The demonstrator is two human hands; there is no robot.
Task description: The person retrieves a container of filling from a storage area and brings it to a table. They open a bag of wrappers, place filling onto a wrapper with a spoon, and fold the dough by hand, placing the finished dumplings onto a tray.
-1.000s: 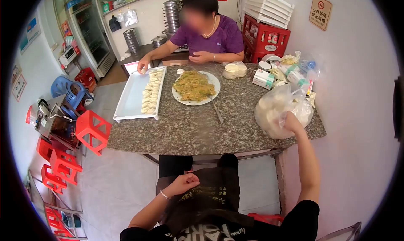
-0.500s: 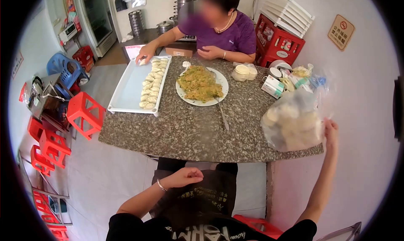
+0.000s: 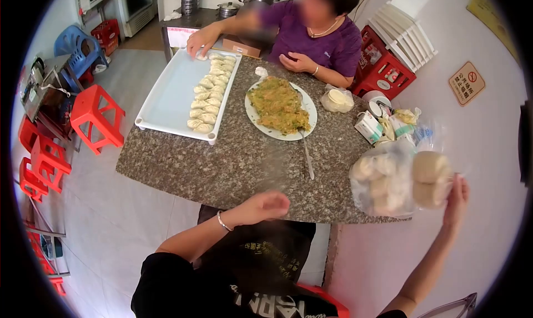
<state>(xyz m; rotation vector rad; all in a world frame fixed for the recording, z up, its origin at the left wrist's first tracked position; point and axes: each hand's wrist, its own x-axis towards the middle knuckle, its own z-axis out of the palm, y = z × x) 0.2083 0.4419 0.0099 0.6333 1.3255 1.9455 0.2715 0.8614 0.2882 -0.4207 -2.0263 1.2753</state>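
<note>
My right hand [image 3: 457, 198], fingers closed, grips the edge of a clear bag of round pale wrappers [image 3: 431, 179] past the table's right edge. Beside it on the table lies another plastic bag [image 3: 383, 185] with pale round pieces. My left hand [image 3: 266, 207] is held near the table's front edge, blurred, its fingers curled; whether it holds anything is hidden. A white plate [image 3: 255, 121] of chopped filling [image 3: 277, 104] stands mid-table, a metal spoon [image 3: 308, 157] resting on its rim. On the left is a white tray [image 3: 166, 96] with a row of dumplings [image 3: 208, 99].
Across the table [image 3: 222, 173] sits a person in purple [image 3: 316, 38], one hand at the tray's far end. A bag of wrappers [image 3: 337, 100], a small box [image 3: 368, 126] and packets are at the right rear. Red stools [image 3: 97, 118] stand at left.
My right hand has moved outward, and the bag of wrappers now shows apart from the other bag. My left hand has risen toward the table edge. The view has shifted.
</note>
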